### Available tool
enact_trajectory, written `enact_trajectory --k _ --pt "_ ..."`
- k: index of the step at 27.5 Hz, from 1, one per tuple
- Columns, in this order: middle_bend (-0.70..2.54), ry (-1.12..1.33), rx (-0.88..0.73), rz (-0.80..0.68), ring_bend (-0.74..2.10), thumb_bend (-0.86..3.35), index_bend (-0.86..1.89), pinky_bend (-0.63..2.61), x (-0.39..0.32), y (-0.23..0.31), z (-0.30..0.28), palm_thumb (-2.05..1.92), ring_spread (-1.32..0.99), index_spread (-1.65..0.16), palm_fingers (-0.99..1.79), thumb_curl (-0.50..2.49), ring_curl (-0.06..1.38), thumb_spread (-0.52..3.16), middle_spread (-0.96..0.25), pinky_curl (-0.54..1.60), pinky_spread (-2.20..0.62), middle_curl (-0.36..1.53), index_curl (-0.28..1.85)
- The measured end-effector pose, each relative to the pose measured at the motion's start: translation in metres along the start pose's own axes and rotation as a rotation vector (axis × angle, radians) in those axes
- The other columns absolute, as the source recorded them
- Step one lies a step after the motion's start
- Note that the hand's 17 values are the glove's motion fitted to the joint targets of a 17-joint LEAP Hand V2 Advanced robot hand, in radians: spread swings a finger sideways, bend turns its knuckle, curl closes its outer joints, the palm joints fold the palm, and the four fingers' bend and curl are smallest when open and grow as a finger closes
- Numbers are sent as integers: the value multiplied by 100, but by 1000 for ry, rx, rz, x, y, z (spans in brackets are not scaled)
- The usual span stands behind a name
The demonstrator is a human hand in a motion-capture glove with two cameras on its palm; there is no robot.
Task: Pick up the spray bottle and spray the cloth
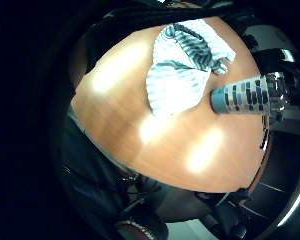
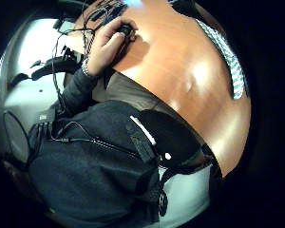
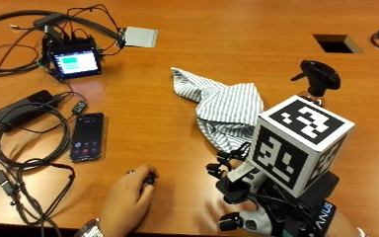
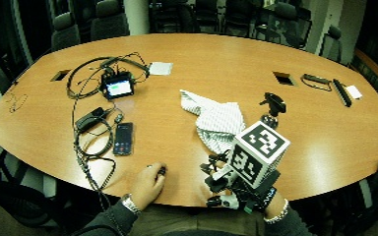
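Note:
A striped white-and-grey cloth [image 3: 225,106] lies crumpled on the wooden table [image 3: 242,29]. The spray bottle [image 3: 318,79] stands upright just right of it, with a black trigger head on top. In the little finger side palm view the cloth [image 1: 182,65] and the bottle's patterned body [image 1: 242,94] lie side by side, both away from the palm. My gloved right hand [image 3: 262,219] hovers near the table's front edge, short of the cloth and bottle, and holds nothing. Most of the hand is hidden behind its gear.
The person's bare left hand [image 3: 130,195] rests on a small black object near the front edge. A phone [image 3: 88,136], a black pack [image 3: 22,111], a small lit screen [image 3: 76,61] and tangled cables [image 3: 18,163] fill the left side. A table cutout [image 3: 337,43] is at the far right.

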State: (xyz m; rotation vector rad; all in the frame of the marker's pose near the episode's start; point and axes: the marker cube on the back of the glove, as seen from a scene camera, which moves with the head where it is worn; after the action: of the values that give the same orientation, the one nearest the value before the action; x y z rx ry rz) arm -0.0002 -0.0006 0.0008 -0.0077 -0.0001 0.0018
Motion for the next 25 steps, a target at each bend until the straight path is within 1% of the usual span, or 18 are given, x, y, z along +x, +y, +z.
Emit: enact_trajectory --k 5,10,17,25 --pt "24 -1 -12 -8 32 18 20 28 -2 -2 3 33 -4 -30 42 8 13 66 -4 11 19 11 13" --pt "24 -2 -31 -29 32 16 18 26 -6 -6 8 35 -5 -36 41 11 16 85 -4 15 24 16 18" --pt "22 -7 -42 -67 32 13 17 25 -16 -13 11 37 -5 -40 41 14 19 100 -4 19 26 20 22" --pt "21 -20 -21 -88 32 9 16 24 -17 -32 7 39 -6 -42 40 17 21 108 -5 23 27 24 24"
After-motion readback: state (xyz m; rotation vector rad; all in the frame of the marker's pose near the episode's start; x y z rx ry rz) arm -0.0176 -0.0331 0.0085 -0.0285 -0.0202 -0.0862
